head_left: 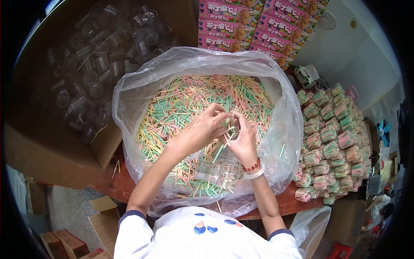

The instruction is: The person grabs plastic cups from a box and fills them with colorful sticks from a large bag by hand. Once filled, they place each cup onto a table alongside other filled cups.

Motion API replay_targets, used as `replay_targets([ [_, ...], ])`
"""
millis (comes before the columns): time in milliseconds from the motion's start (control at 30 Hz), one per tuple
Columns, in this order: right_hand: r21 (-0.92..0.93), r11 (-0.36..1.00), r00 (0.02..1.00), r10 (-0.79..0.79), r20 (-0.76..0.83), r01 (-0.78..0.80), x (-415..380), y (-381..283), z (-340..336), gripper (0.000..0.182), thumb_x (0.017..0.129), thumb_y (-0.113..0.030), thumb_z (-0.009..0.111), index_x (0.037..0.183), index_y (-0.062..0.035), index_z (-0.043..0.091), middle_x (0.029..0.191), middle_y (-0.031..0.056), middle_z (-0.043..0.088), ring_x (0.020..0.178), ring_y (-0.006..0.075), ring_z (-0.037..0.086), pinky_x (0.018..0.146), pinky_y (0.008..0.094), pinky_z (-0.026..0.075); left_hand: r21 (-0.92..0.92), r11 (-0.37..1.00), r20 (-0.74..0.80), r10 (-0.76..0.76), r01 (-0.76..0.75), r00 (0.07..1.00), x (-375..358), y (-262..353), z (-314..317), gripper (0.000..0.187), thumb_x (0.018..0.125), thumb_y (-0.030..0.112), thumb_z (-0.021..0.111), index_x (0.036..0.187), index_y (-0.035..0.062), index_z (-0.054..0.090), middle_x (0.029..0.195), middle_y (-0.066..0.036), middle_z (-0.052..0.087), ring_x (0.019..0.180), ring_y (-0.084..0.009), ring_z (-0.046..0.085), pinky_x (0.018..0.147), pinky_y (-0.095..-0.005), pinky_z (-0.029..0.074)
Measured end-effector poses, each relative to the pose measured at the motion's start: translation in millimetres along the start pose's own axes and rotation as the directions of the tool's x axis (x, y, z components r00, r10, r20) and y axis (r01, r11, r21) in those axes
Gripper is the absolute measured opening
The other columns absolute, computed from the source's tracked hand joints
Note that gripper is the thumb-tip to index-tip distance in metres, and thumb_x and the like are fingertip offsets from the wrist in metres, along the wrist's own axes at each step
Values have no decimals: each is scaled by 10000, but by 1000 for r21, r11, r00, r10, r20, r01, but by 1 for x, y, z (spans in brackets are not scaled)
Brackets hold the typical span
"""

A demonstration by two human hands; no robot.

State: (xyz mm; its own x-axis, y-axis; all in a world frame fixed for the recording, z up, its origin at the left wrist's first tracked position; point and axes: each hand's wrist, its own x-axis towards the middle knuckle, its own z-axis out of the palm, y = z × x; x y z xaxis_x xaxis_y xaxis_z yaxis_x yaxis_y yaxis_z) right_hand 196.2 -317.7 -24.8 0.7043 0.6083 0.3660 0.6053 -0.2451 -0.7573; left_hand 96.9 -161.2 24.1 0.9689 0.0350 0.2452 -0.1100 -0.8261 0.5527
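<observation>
pale wall (pixel 371 52), grey speckled floor (pixel 69 203)

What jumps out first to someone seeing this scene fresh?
A big clear plastic bag in the middle brims with pastel sticks. Above it, the left hand and right hand meet around a small clear cup. Filled cups crowd the right; empty cups fill a cardboard box upper left.

Head view: left hand (pixel 202 129) and right hand (pixel 242 140) meet over clear plastic bag (pixel 129 90) of pastel sticks (pixel 181 97), gripping small clear cup (pixel 233 128) stuffed with sticks. Box of empty cups (pixel 97 56) at left; filled cups (pixel 332 142) stacked at right.
</observation>
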Motion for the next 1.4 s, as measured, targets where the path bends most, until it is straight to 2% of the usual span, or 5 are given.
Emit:
replay_targets([
  [233,136,991,996,-4,87,-8,-5,29,1,919,692,-107,899,1472,-59,415,1312,214,666,1246,346,652,1010,427,552,92,984,23,150,-152,988,-10,-2,36,675,1066,385,485,1622,62,283,1677,-213,260,1554,-375,263,1296,-492,180],
  [700,105,993,978,78,-195,-58,-15,-26,-23,996,648,-144,970,1484,-68,435,1310,163,706,1221,289,676,1031,396,522,-164,970,-277,131,-181,952,-25,17,8,321,889,24,747,1194,127,742,1129,-120,685,926,-264,733,806,-377,624],
  [833,160,987,976,24,-214,11,-27,-25,-24,973,662,-127,964,1474,-40,436,1354,181,673,1258,290,649,1061,396,510,-235,964,-392,21,-122,920,-23,18,-6,263,912,-17,705,1154,80,741,1053,-119,703,915,-254,724,759,-373,595],
  [1167,621,784,963,185,-194,-25,-34,-6,-19,799,697,76,887,1403,29,515,1477,188,515,1374,277,527,1134,375,469,362,931,261,-156,53,953,17,-29,21,242,896,184,748,1110,72,734,995,-129,728,1001,-339,701,855,-460,571],
  [1400,441,894,937,82,-341,82,-44,5,-24,763,685,92,873,1384,39,573,1483,166,483,1368,264,514,1158,384,451,123,992,-212,32,-6,977,-3,-40,18,186,928,131,709,1093,73,770,911,-125,686,863,-339,677,765,-464,536],
])
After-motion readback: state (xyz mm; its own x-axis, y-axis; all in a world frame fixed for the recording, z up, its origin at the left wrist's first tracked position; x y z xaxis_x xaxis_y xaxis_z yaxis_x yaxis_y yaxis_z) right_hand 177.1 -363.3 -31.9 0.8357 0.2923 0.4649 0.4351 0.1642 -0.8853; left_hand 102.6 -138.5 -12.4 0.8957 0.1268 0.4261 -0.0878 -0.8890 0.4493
